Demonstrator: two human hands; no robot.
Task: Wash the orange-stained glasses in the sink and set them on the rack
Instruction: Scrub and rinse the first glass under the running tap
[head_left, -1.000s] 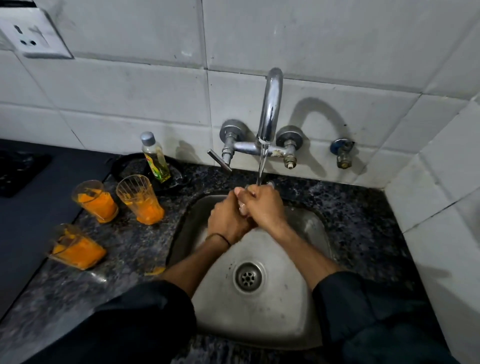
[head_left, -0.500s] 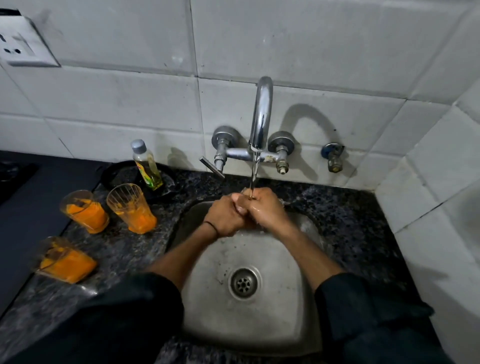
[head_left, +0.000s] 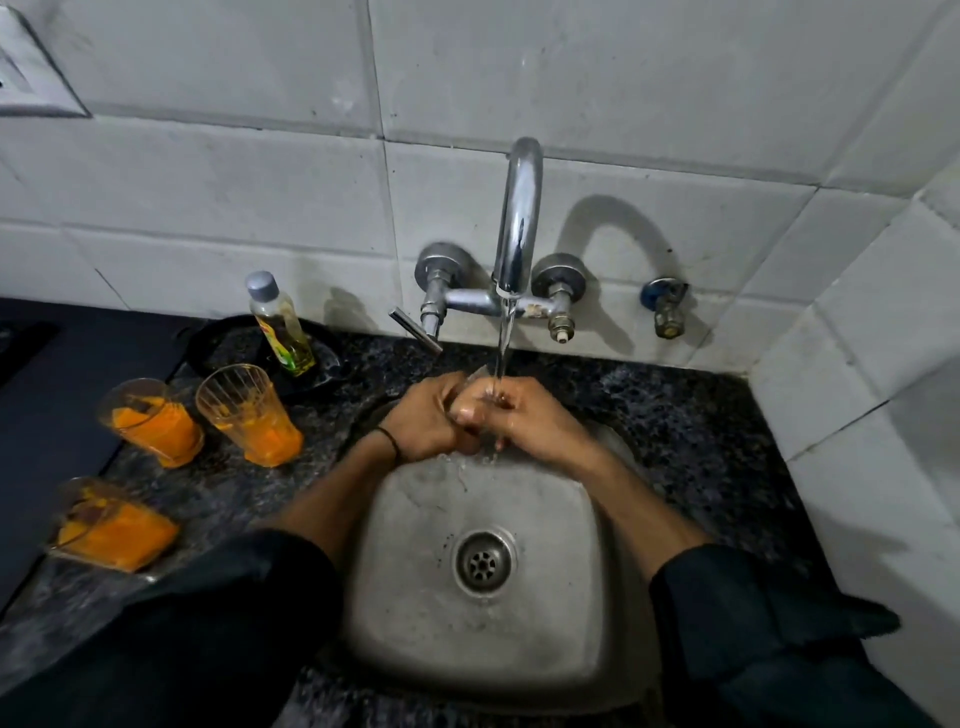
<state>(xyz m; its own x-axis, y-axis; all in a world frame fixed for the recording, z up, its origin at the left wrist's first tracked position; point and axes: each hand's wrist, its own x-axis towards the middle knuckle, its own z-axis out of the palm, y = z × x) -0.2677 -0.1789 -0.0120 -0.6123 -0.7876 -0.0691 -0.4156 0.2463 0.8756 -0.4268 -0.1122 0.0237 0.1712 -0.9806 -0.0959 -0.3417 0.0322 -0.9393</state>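
Note:
Over the steel sink (head_left: 415, 582), my left hand (head_left: 423, 421) and my right hand (head_left: 540, 423) are pressed together under the running tap (head_left: 519, 218). Both close around a clear glass (head_left: 477, 376). Only a bit of its rim shows between my fingers. Water strikes it and runs down into the basin. Three orange-stained glasses wait on the speckled counter to the left: one upright (head_left: 249, 415), one behind it to the left (head_left: 150, 423), and one lying on its side near the front (head_left: 114, 530). No rack is in view.
A soap bottle (head_left: 283, 327) stands in a black dish (head_left: 218, 343) behind the glasses. A dark stove top (head_left: 47, 405) lies at far left. White tiled walls close in at the back and right. A small valve (head_left: 665, 306) sticks out right of the tap.
My hands stay clasped under the stream and have shifted only slightly against each other. The camera has tilted down and moved closer. The three glasses on the counter have not moved.

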